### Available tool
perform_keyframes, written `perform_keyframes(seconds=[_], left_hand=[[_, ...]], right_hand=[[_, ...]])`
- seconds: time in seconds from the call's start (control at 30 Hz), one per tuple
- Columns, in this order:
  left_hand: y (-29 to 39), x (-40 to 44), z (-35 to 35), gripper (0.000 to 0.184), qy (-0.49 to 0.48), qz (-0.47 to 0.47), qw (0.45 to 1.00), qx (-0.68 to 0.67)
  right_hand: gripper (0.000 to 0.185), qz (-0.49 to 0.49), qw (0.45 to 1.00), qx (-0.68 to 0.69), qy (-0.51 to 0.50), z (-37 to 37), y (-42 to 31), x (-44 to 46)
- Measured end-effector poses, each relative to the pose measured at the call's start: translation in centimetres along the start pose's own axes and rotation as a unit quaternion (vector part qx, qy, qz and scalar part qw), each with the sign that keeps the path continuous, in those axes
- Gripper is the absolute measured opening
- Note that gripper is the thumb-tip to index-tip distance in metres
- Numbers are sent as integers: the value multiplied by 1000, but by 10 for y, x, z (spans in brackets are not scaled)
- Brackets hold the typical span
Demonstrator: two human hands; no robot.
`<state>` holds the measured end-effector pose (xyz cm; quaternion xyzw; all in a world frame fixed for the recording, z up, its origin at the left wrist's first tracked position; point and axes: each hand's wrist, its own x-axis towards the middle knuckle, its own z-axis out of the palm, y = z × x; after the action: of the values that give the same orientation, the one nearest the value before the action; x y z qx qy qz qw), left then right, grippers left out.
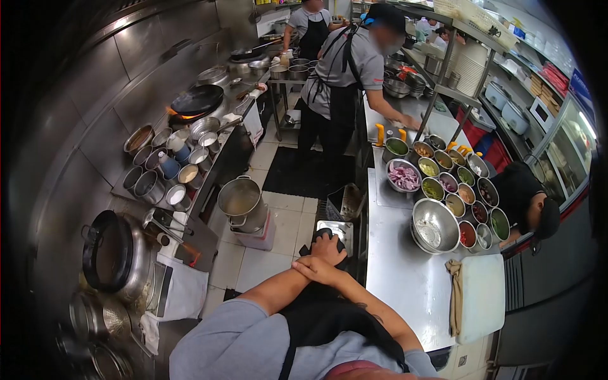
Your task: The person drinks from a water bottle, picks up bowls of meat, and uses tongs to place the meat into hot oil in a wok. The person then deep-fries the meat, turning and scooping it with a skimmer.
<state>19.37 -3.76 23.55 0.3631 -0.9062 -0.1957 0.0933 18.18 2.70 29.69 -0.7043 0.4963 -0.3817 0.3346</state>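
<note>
My left hand [329,249] reaches forward over the floor, fingers apart, with nothing visible in it. Black shapes show around and beneath it, too covered to name. Across it comes my right hand [314,268], its fingers wrapped over my left wrist [292,278]. Both forearms cross in front of my black apron [342,316]. Just beyond the hands lies a shiny metal tray [342,230] at floor level. To the left of them a large steel pot [240,201] of cloudy liquid stands on a pale bucket [256,235].
On the right, a steel counter [396,278] bears several bowls of cut ingredients, a large mixing bowl [436,226], a brown cloth [455,296] and a white cutting board [482,297]. Left is the stove line with a flaming wok [196,99]. A co-worker [348,63] leans over the counter ahead.
</note>
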Motion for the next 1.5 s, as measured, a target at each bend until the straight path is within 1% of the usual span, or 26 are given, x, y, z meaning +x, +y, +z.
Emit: perform_keyframes(seconds=[0.07, 0.17, 0.27, 0.37, 0.5, 0.53, 0.6, 0.7, 0.9, 1.0, 1.2, 1.3, 1.5], left_hand=[[1, 0, 1, 56, -1, -4, 1000, 1], [3, 1, 0, 55, -4, -4, 1000, 2], [3, 2, -1, 56, -5, -7, 1000, 4], [4, 1, 0, 57, -3, -4, 1000, 3], [3, 4, 4, 59, -13, 2, 1000, 9], [3, 3, 6, 59, 11, 7, 1000, 7], [4, 3, 7, 60, 9, 9, 1000, 11], [6, 2, 5, 58, 17, 16, 1000, 15], [8, 2, 2, 60, 4, 15, 1000, 11], [5, 3, 10, 59, 19, 18, 1000, 16], [5, 2, 5, 62, -8, 10, 1000, 23], [5, 3, 7, 62, -4, 13, 1000, 26], [10, 3, 2, 64, -21, 7, 999, 38]], right_hand=[[42, -23, 1000, 6, 13, 0, -1, -2], [40, 18, 1000, 1, -11, -6, -6, -2], [41, 1, 1000, -2, 13, -4, -5, -3], [41, -16, 1000, 20, 9, -2, 0, -4], [42, 9, 1000, 2, -1, -2, 2, -6], [42, 12, 1000, -4, 1, 1, 6, -6], [43, 18, 1000, -13, -3, 3, 12, -5], [47, 1, 999, 11, 32, 7, 15, -5], [45, 20, 1000, -1, 12, 1, 6, -8], [45, 13, 1000, -6, 18, 2, 7, -8], [46, 9, 1000, -19, 9, 3, 9, -6], [45, 15, 1000, -22, -2, -1, 6, -7], [45, 7, 1000, -11, 22, 4, 12, -8]])
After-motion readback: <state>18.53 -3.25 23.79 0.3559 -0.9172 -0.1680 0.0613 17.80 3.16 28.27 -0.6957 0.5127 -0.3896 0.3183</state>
